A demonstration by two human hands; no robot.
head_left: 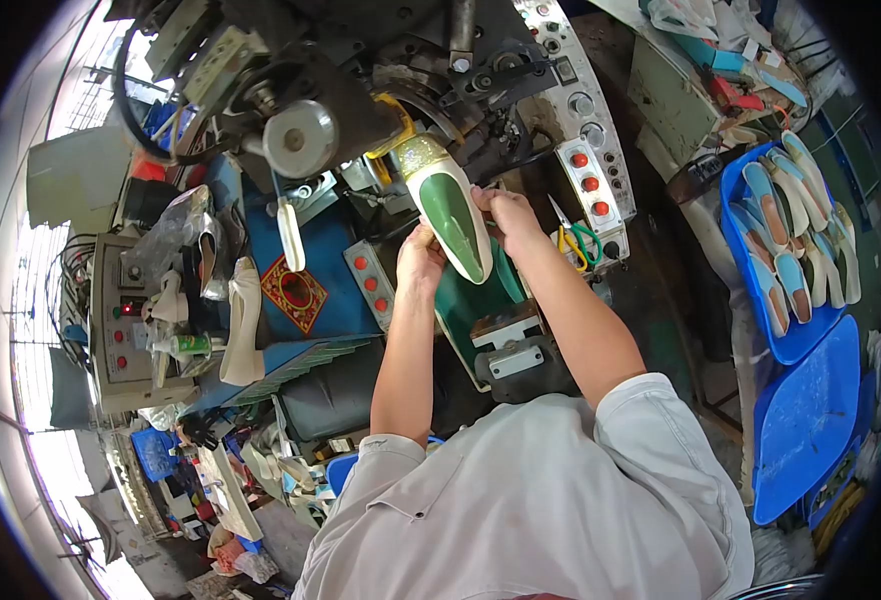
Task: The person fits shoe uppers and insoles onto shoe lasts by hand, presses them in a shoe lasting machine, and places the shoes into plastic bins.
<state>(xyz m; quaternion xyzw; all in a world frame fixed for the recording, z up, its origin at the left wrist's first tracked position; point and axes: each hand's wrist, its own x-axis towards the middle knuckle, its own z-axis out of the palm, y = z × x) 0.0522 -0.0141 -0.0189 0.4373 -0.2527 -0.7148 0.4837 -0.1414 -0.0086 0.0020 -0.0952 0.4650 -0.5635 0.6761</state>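
A white shoe upper (471, 208) sits around a green shoe last (447, 212), its bottom facing up and its pointed toe toward me. The heel end, glossy and yellowish, reaches in under the machine head (415, 80). My left hand (420, 258) grips the shoe's left edge, thumb and fingers closed along it. On the opposite side my right hand (509, 214) pinches the white edge near the middle. Part of the fingers of both hands is hidden by the shoe. Scissors (574, 246) with yellow and green handles lie just right of my right hand.
Red-button panels flank the work, one at right (590, 184) and one at left (368, 284). A blue tray (786, 342) at far right holds several shoes. Another blue tray (805, 425) lies below it. At left stand a cream shoe (243, 320) and a control box (118, 330).
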